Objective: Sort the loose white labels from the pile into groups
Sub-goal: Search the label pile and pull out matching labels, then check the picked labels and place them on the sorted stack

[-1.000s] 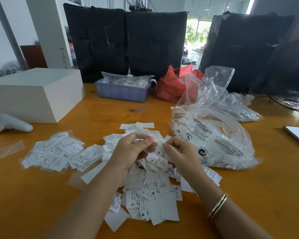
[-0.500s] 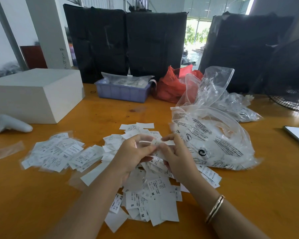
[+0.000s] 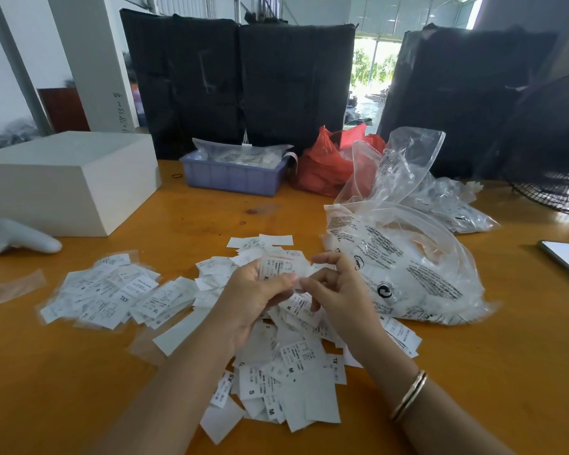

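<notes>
Lying nearest on the orange table (image 3: 473,372) is the pile of loose white labels (image 3: 286,382), a heap of overlapping slips printed with size letters such as S, M and XS, some face down. Above its far half the two hands meet. The left hand (image 3: 247,300) has its fingers curled, pinching a small stack of labels (image 3: 281,266) between thumb and fingertips, the stack standing up out of the grip with its print facing the camera. The right hand (image 3: 339,293), with a gold bangle (image 3: 408,396) on its wrist, touches the right edge of that same stack, its thumb and index finger closed on the edge while the other fingers curl loosely over the pile. To the left, apart from the pile, lies a sorted group of labels (image 3: 112,290), fanned out flat, with XXL and XL marks readable, and a clear strip of plastic (image 3: 12,287) beside it. Just right of the hands sits a large clear printed bag (image 3: 408,267), bulging with white contents that cannot be made out. Further left rest a white controller (image 3: 20,239) and a white box (image 3: 63,178). At the far edge stands a blue tray (image 3: 234,177) holding clear packets of what look like more labels, then a red bag (image 3: 329,165), contents hidden, and more clear bags (image 3: 450,201). A phone (image 3: 565,254) lies at the right edge, and black wrapped bundles (image 3: 240,83) stand behind the table.
</notes>
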The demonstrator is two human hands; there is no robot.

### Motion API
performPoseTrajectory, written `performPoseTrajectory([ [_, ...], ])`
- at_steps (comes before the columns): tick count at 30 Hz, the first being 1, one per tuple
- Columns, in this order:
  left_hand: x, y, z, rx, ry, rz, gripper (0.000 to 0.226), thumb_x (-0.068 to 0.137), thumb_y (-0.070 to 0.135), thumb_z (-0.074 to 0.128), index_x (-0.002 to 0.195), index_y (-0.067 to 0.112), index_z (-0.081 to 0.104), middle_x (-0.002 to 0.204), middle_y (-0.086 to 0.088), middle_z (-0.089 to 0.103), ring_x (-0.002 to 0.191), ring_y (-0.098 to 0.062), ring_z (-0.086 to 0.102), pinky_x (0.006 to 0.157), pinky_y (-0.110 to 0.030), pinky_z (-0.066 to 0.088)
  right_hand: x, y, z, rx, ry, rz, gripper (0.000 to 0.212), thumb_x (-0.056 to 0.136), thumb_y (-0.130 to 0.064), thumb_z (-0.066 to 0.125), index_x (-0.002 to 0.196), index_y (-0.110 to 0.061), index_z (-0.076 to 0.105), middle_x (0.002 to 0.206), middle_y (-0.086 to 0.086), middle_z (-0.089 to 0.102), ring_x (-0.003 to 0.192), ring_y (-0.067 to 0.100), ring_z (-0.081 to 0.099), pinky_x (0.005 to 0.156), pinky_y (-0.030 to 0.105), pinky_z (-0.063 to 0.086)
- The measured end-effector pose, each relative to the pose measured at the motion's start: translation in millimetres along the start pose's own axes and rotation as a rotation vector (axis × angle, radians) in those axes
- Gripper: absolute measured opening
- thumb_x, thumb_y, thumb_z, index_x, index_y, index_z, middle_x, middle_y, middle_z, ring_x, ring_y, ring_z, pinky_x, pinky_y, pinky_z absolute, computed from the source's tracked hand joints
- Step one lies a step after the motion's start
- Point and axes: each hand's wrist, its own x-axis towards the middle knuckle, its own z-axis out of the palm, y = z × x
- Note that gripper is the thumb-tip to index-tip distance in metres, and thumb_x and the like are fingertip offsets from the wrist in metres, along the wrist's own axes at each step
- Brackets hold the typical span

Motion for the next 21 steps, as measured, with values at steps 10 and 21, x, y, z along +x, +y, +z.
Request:
performPoseTrajectory([
  [10,0.8,21.3,-24.3,0.36,0.274,0.187,0.029,0.078,0.025,0.074,0.096,0.042,0.06,0.097,0.002,0.067,0.077,-0.015,0.067,0.062,-0.031,0.057,8.1,-4.2,-14.6,-0.278,0.067,-0.202,0.028,0.086,-0.028,0.056,0.11,-0.035,0.046,0.085,-0.011,0.063,0.07,-0.005,0.054,0.06,0.011,0.046],
  [21,20.6,0.5,-114.9,0.782,1.013,0.08,0.076,0.078,0.003,0.072,0.141,0.014,0.031,0.136,-0.021,0.041,0.115,-0.039,0.05,0.085,-0.049,0.047,38.7,31.5,-100.3,-0.871,0.465,0.068,0.032,0.091,-0.001,0.045,0.118,-0.008,0.06,0.13,0.012,0.054,0.106,0.029,0.056,0.081,0.038,0.05],
])
